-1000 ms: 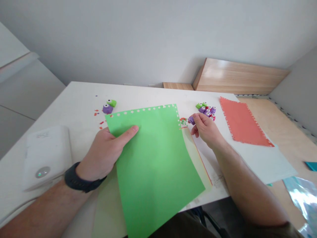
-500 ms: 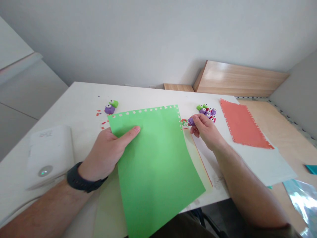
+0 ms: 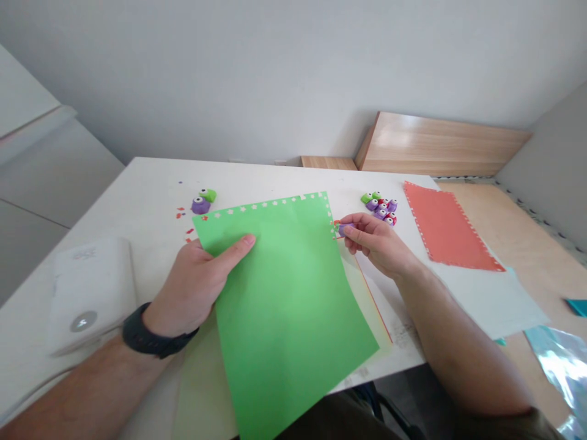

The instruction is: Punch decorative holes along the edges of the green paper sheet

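My left hand point(image 3: 202, 281) grips a sheet of green paper point(image 3: 293, 293) by its left side, thumb on top and fingers beneath. Small punched shapes line the sheet's top edge and the upper part of its right edge. My right hand point(image 3: 376, 241) pinches a purple craft punch point(image 3: 345, 230) right at the sheet's upper right edge. Whether the paper is inside the punch's slot I cannot tell. Just behind that hand lies a cluster of purple, green and red punches point(image 3: 380, 206) with eye-like tops.
A purple punch point(image 3: 200, 206) and a green one point(image 3: 208, 195) sit at the left, near scattered paper bits point(image 3: 189, 231). A red punched sheet point(image 3: 452, 226) lies at the right. A white device point(image 3: 94, 293) with a cable stands at the left.
My right hand has moved left with the purple punch, from beside the green sheet to its right edge. My left hand keeps its hold; the view has shifted slightly.
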Action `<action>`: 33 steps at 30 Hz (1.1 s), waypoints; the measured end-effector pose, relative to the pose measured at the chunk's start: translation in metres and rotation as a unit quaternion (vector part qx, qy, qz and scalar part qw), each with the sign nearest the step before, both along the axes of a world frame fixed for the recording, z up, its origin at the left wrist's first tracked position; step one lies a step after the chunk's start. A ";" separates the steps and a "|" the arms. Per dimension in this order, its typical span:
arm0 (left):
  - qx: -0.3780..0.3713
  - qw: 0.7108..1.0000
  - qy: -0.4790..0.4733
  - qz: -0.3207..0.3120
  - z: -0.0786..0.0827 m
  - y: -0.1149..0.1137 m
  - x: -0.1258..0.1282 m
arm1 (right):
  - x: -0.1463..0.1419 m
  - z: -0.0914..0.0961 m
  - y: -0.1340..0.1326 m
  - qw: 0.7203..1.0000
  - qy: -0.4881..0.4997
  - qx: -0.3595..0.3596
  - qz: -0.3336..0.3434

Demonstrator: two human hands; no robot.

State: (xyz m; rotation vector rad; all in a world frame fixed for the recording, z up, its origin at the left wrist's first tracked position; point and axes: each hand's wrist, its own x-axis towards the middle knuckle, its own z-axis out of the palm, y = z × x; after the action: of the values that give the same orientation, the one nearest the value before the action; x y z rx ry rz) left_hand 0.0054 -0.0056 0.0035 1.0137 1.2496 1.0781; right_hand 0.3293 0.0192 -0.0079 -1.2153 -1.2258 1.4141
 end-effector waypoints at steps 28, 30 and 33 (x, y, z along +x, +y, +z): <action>-0.005 1.000 -0.008 0.018 0.004 0.000 0.002 | 0.000 0.003 -0.005 0.998 -0.003 -0.023 0.054; -0.004 1.000 -0.010 0.017 0.005 0.000 0.002 | -0.001 0.003 -0.005 0.999 -0.001 -0.019 0.045; -0.006 1.000 -0.005 0.022 0.008 0.000 0.002 | -0.001 0.003 -0.005 0.999 0.000 -0.014 0.039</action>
State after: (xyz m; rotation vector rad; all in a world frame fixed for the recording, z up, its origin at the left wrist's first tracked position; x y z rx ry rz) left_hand 0.0078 -0.0059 0.0112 0.9742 1.2740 1.1078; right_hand 0.3286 0.0138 -0.0052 -1.1977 -1.2686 1.4939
